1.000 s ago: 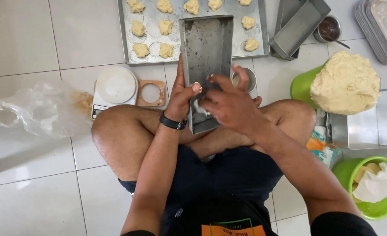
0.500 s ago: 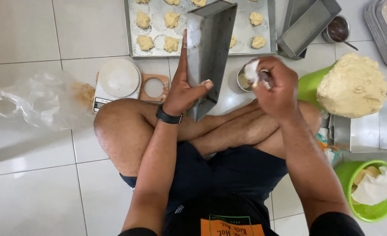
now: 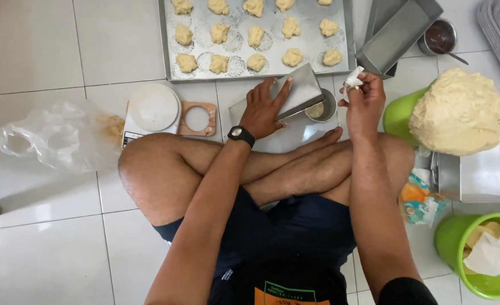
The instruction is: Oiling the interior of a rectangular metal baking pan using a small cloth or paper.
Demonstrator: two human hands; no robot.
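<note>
your left hand (image 3: 264, 110) lies flat, fingers spread, on the metal loaf tin (image 3: 286, 96); your right hand (image 3: 365, 101) pinches a greasing paper (image 3: 352, 78). big dough mound (image 3: 459, 113) remains unportioned.

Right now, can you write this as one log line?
left hand: on loaf tin | right hand: pinching white paper | small bowl: beside tin

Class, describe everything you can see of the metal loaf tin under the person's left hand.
The loaf tin is a grey, dull-metal rectangular pan, seemingly turned bottom up and tilted on the white tiled floor. It lies just below the baking tray, beside a small metal bowl. The left hand presses flat on it.
</note>
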